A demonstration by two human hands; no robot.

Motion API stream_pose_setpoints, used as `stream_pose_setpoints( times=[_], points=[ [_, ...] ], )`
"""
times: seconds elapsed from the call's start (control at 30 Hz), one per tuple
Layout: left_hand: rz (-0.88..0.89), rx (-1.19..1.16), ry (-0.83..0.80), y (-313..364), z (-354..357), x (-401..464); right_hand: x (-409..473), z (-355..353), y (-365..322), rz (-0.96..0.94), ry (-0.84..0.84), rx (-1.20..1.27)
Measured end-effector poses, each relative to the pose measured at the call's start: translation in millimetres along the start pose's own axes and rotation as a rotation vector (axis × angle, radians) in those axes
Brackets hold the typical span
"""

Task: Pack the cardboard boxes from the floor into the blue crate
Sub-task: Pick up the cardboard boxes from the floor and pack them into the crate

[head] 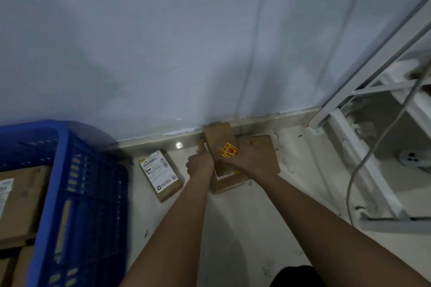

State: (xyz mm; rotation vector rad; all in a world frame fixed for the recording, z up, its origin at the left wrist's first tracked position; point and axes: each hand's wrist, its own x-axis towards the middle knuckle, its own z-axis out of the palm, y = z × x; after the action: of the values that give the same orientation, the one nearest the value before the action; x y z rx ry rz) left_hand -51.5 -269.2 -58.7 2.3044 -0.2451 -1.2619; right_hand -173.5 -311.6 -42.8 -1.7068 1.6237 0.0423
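Pale blue-grey wall (144,42) fills the upper view; it meets a light tiled floor (245,216) along a low skirting line just beyond both hands. White metal shelving frame (345,128) stands well to the right of the right hand, a grey cable (349,184) hanging down across it to the floor.

Blue crate (77,193), slatted plastic, sits well to the left of the left hand, at the view's left edge. Cardboard boxes already inside it (21,202), brown, one with a white label partly seen.

Both forearms reach forward from the bottom of the view.

Held cardboard box (218,138): brown, tilted up on end, near the skirting, with a yellow-and-red sticker (229,150) on its face. Right hand (247,158) grips its right side, fingers curled round it beside the sticker. Left hand (200,164) grips its left edge, fingers curled; what lies under the fingertips is hidden.

Flat brown box (268,154) lies on the floor just behind and to the right of the right hand. Another brown box (227,182) lies on the floor directly beneath both hands, a white label partly showing; whether the held box touches it cannot be told.

Labelled box (161,175): small, brown, white printed label on top, flat on the floor just to the left of the left hand, between that hand and the crate.
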Motion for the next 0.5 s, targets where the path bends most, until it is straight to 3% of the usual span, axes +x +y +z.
stream_pose_setpoints(
  times=[0.13, 0.27, 0.37, 0.5],
  points=[
    [0.007, -0.071, -0.066, -14, 29, 43, 41, 36, 9, -0.015, -0.069, 0.042],
    [-0.079, -0.343, -0.324, -28, 29, 62, 47, 35, 13, -0.005, -0.085, 0.107],
    [-0.076, -0.319, -0.475, -29, 21, 58, 46, 26, 26, 0.026, -0.07, 0.178],
    [-0.082, -0.306, -0.466, -35, 13, 59, 54, 26, 36, 0.092, -0.188, 0.383]
  ],
)
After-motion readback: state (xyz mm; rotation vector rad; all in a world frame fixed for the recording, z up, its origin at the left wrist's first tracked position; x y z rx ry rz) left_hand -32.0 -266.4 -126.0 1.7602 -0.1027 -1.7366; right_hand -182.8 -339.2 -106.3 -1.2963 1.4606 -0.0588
